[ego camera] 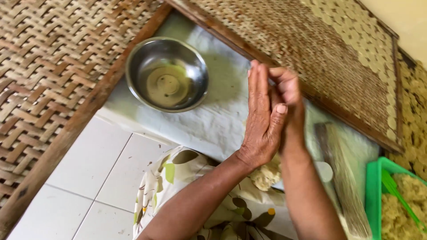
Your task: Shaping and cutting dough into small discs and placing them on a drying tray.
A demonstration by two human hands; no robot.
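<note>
Pressing palm to palm, left hand [262, 120] flat against right hand [289, 104], fingers straight; whether anything is lying between the palms cannot be told. Sitting left of the hands on white cloth [213, 124]: steel bowl [167, 74]. Showing just below the wrists: pale dough lump [266, 174]. Standing far right: green basket [372, 195].

No packages, labels, signs or screens appear anywhere around the steel bowl [167, 74] (an unmarked one).
</note>
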